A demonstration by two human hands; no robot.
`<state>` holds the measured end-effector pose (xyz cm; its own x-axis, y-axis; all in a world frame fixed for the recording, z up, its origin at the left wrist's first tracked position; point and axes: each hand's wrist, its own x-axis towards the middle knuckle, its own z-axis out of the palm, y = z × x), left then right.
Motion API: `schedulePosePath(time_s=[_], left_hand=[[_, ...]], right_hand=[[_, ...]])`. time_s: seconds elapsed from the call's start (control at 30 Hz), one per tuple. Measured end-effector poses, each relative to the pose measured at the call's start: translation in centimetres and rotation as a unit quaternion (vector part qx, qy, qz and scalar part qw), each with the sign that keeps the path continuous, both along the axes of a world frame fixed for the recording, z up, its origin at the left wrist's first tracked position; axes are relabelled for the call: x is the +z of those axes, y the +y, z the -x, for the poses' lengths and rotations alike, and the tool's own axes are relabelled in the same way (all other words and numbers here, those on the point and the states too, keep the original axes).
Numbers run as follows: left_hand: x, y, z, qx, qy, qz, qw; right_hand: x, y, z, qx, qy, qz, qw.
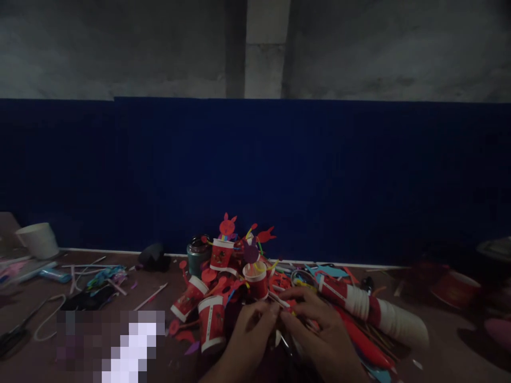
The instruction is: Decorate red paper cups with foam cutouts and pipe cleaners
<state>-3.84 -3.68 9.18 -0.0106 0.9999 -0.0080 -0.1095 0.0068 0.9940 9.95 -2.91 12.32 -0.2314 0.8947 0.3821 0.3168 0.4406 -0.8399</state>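
Note:
My left hand [252,331] and my right hand [319,329] meet at the lower middle of the head view. Thumb and fingers of both are pinched together, nearly touching; whatever small piece lies between them is hidden. Just beyond the fingertips stands a red paper cup [256,282] with a purple paper head [251,252] and yellow arms. Left of my left hand, another red paper cup [212,323] leans on the table. Behind it are a tilted cup [189,298] and a cup [222,256] topped by a red rabbit-eared paper figure [227,227].
A row of nested paper cups [395,322] lies at right, beside a long red item [365,340]. A dark glass jar [197,258] stands behind the cups. Scissors [18,332], scattered strips and a white cup [39,240] are at left. A blue partition [255,170] closes the back.

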Motion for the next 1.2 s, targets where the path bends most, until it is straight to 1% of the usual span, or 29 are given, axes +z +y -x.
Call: schedulePosePath(time_s=[0.03, 0.07, 0.1, 0.13, 0.2, 0.23, 0.27, 0.3, 0.37, 0.47, 0.53, 0.6, 0.7, 0.77, 0.83, 0.9, 0.97, 1.03, 1.1, 1.13, 1.2], left_hand=[[0.3, -0.2, 0.2, 0.015, 0.039, -0.056, 0.998], [0.5, -0.4, 0.4, 0.028, 0.093, -0.128, 0.987], [0.6, -0.6, 0.5, 0.034, 0.156, -0.208, 0.965], [0.5, -0.6, 0.7, 0.032, 0.224, -0.283, 0.932], [-0.2, -0.7, 0.9, 0.016, 0.346, -0.404, 0.846], [-0.6, -0.7, 0.9, 0.016, 0.393, -0.424, 0.816], [-1.1, -0.7, 0.8, 0.038, 0.425, -0.440, 0.790], [-1.4, -0.8, 0.7, 0.051, 0.465, -0.417, 0.779], [-2.0, -1.0, 0.6, 0.081, 0.527, -0.395, 0.748], [-2.3, -1.2, 0.6, 0.132, 0.572, -0.389, 0.709], [-2.3, -1.0, 0.8, 0.155, 0.578, -0.383, 0.704], [-2.2, -0.6, 1.1, 0.158, 0.573, -0.362, 0.718], [-2.0, 0.0, 1.4, 0.146, 0.564, -0.317, 0.748], [-2.0, 0.2, 1.6, 0.150, 0.563, -0.304, 0.754], [-2.3, 0.3, 1.7, 0.169, 0.560, -0.321, 0.745], [-2.7, 0.7, 1.8, 0.191, 0.549, -0.369, 0.725], [-2.9, 1.1, 1.8, 0.219, 0.530, -0.429, 0.698], [-2.9, 1.5, 1.7, 0.255, 0.503, -0.469, 0.680], [-2.9, 1.8, 1.6, 0.279, 0.493, -0.475, 0.674], [-2.9, 1.8, 1.5, 0.280, 0.498, -0.468, 0.674], [-3.2, 1.8, 1.5, 0.259, 0.529, -0.448, 0.673]], right_hand=[[0.0, 0.1, -0.1, -0.013, 0.005, 0.000, 1.000], [0.0, 0.2, -0.2, -0.025, 0.011, 0.002, 1.000], [0.0, 0.4, -0.3, -0.033, 0.017, 0.004, 0.999], [0.0, 0.5, -0.3, -0.036, 0.023, 0.007, 0.999], [-0.1, 0.8, -0.2, -0.036, 0.041, 0.017, 0.998], [-0.1, 0.9, -0.1, -0.035, 0.054, 0.023, 0.998], [-0.2, 0.9, 0.1, -0.036, 0.069, 0.030, 0.997], [-0.3, 1.0, 0.2, -0.035, 0.084, 0.038, 0.995], [-0.4, 1.0, 0.5, -0.030, 0.115, 0.058, 0.991], [-0.5, 0.8, 0.8, 0.002, 0.160, 0.109, 0.981], [-0.5, 0.5, 0.8, 0.025, 0.186, 0.151, 0.971], [-0.5, 0.3, 0.8, 0.039, 0.204, 0.174, 0.963], [-0.4, -0.1, 1.0, 0.069, 0.213, 0.173, 0.959], [-0.1, -0.4, 1.1, 0.087, 0.181, 0.165, 0.966], [0.2, -0.7, 1.1, 0.073, 0.118, 0.133, 0.981], [0.5, -0.9, 1.1, 0.042, 0.056, 0.086, 0.994], [0.5, -1.1, 1.1, 0.019, 0.015, 0.052, 0.998], [0.4, -1.2, 1.1, 0.012, -0.011, 0.032, 0.999], [0.1, -1.3, 1.2, 0.007, -0.029, 0.014, 0.999], [0.1, -1.3, 1.2, 0.002, -0.033, 0.006, 0.999], [0.1, -1.5, 1.2, -0.005, -0.035, -0.004, 0.999]])
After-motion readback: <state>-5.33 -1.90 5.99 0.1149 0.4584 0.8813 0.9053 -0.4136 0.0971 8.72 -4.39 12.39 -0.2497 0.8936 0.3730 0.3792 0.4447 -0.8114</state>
